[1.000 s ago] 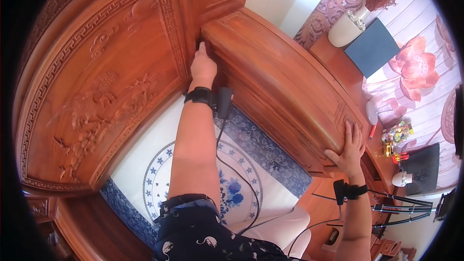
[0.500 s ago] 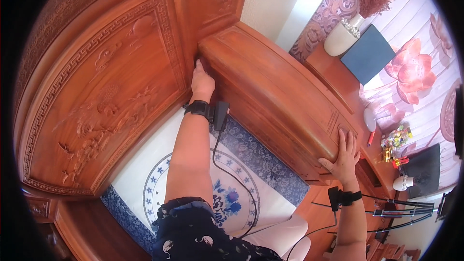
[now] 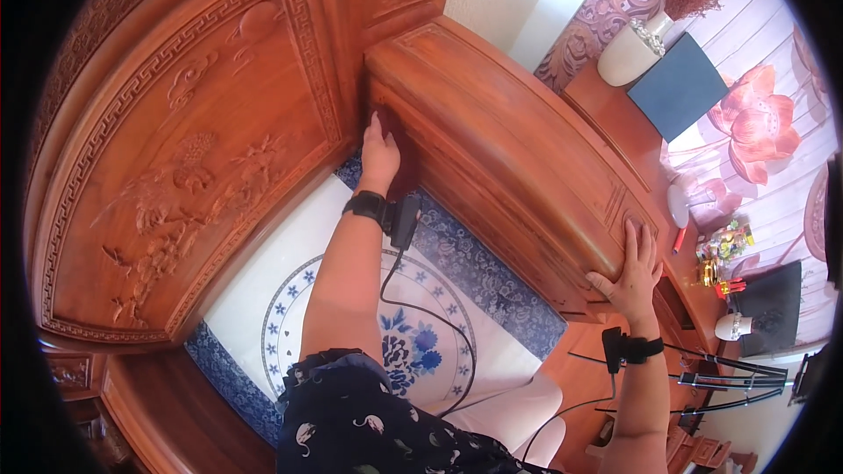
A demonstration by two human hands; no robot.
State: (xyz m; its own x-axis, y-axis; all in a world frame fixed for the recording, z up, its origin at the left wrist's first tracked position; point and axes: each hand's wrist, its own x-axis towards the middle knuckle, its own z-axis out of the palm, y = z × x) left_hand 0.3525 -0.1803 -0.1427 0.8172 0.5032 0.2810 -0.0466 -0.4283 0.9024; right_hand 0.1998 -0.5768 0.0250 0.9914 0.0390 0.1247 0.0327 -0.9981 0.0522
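Hands on a carved wooden armrest (image 3: 492,132) of a big redwood seat, one at each end

Progress: cannot tell how much of the wood has been gone over; surface looks equally glossy everywhere, no visible boundary between done and not done. Judging by position, left hand (image 3: 380,151) is at the far inner corner where the armrest meets the carved backrest panel (image 3: 184,167), so that corner is the bit in hand; the long side face between the two hands looks like what is left

Left fingers: together, nearly flat, pressed into the corner. Dark reddish patch just beside them may be a cloth or only shadow, cannot tell, so cannot tell if they hold anything

Right hand (image 3: 630,268): fingers spread wide, flat on the armrest's near end, gripping nothing, looks like bracing

Blue-and-white seat cushion (image 3: 263,298) under the left forearm; both wrists carry black bands with cables
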